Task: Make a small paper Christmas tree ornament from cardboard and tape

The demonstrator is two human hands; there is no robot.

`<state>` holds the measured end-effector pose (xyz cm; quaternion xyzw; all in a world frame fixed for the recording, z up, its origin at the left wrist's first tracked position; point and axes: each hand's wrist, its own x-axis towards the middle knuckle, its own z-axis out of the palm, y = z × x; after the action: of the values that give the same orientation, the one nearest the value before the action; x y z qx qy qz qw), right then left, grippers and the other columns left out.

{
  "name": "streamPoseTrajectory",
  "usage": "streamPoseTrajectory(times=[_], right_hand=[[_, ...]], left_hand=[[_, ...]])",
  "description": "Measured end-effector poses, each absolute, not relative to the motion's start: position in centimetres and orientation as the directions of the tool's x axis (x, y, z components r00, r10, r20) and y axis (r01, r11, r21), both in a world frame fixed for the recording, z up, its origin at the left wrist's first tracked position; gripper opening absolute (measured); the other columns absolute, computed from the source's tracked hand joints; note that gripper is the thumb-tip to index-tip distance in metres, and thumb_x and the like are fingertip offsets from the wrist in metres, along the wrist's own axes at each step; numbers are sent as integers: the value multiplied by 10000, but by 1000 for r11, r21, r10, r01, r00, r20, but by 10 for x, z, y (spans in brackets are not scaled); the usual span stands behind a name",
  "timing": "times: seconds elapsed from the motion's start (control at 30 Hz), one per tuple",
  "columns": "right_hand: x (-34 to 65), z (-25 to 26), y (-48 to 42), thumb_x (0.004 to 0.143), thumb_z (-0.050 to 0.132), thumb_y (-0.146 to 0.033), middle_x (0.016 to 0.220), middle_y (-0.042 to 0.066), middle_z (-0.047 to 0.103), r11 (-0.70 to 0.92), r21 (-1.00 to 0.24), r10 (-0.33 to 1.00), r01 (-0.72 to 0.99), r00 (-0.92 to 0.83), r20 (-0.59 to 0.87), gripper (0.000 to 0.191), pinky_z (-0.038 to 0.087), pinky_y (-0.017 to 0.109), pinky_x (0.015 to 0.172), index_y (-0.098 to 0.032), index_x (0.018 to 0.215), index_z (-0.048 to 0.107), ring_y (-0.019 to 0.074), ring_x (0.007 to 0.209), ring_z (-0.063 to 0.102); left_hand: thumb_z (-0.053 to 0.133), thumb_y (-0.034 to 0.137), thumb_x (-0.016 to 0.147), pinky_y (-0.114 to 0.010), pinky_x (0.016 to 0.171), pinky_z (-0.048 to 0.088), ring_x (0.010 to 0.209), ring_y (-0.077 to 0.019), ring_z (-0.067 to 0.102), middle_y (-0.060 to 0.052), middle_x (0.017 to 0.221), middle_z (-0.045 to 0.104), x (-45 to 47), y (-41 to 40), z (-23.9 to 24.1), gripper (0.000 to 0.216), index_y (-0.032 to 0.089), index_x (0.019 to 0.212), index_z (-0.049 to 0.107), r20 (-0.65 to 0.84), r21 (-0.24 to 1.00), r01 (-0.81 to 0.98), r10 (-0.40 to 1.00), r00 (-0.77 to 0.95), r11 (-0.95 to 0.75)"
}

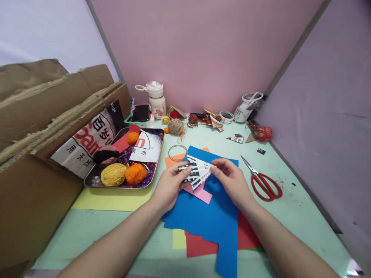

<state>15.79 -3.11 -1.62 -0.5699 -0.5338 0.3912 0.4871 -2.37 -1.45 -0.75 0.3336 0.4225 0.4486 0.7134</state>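
Note:
Between my two hands is a small pleated fan (198, 172) of white paper with black print, its folds spread toward the left. My left hand (173, 182) pinches the wide printed side between thumb and fingers. With thumb and fingertips, my right hand (227, 173) grips the narrow gathered end. Below the fan lie a pink paper piece (205, 196) and a large cut blue sheet (208, 216). A silvery ring (177, 153) rests just beyond my left hand. Red-handled scissors (262, 181) lie with blades parted, to the right of my right hand.
At the left, a metal tray (124, 188) holds yarn balls and printed paper, beside stacked cardboard (58, 104). A bottle (157, 101), a beige yarn ball (175, 126) and a white jar (244, 110) line the back. Red paper (199, 246) sticks out under the blue sheet.

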Motion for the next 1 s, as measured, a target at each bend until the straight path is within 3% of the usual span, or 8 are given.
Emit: streamPoseTrajectory(times=[0.07, 0.2, 0.37, 0.57, 0.7, 0.8, 1.0], right_hand=[[159, -17, -29, 744, 650, -450, 761, 13, 616, -38, -994, 997, 104, 71, -31, 286, 434, 253, 593, -181, 821, 598, 134, 668, 540], [161, -18, -29, 735, 658, -455, 612, -24, 543, -85, -996, 996, 39, 41, -84, 290, 353, 233, 522, -173, 723, 595, 102, 565, 461], [165, -22, -27, 767, 636, -425, 617, -16, 526, -72, -995, 996, -75, 50, -76, 258, 352, 241, 552, -171, 732, 605, 108, 585, 445], [161, -23, -27, 809, 583, -438, 740, 13, 571, -72, -970, 994, -234, 59, -88, 262, 399, 249, 595, -177, 808, 614, 124, 671, 503], [152, -23, -32, 773, 633, -430, 752, 7, 586, -92, -992, 994, -88, -63, -86, 254, 409, 244, 607, -182, 811, 597, 126, 682, 522], [149, -25, -35, 736, 676, -414, 683, -14, 565, -49, -998, 997, 25, -55, -50, 262, 394, 235, 599, -177, 713, 568, 111, 632, 489], [152, -23, -33, 823, 550, -475, 600, -40, 499, -55, -998, 995, 38, 86, -52, 286, 346, 236, 559, -196, 764, 576, 106, 570, 437]], left_hand=[[731, 256, 693, -266, 713, 548, 792, -149, 656, -69, 955, 699, -24, -14, -7, 323, 150, 986, 645, -312, 846, -361, 914, 260, 392], [730, 255, 698, -267, 735, 540, 821, -158, 655, -78, 957, 703, -25, -13, -10, 294, 138, 957, 658, -344, 841, -311, 882, 323, 442], [691, 295, 742, -205, 649, 523, 718, -121, 641, -98, 893, 712, -25, -13, -12, 245, 106, 898, 685, -402, 847, -201, 841, 363, 492], [628, 310, 801, -230, 685, 541, 747, -128, 644, -103, 936, 706, -20, -17, -9, 226, 109, 888, 685, -370, 791, -348, 847, 381, 502], [614, 286, 813, -278, 775, 537, 826, -149, 645, -91, 973, 701, -18, -18, -9, 211, 117, 923, 674, -333, 772, -446, 886, 322, 453], [604, 311, 817, -304, 803, 522, 870, -172, 642, -97, 992, 699, -17, -19, -10, 241, 117, 942, 673, -299, 780, -462, 900, 317, 422], [646, 349, 777, -292, 794, 487, 812, -173, 638, -129, 882, 708, -16, -20, -14, 306, 71, 890, 701, -335, 839, -263, 834, 437, 476]])
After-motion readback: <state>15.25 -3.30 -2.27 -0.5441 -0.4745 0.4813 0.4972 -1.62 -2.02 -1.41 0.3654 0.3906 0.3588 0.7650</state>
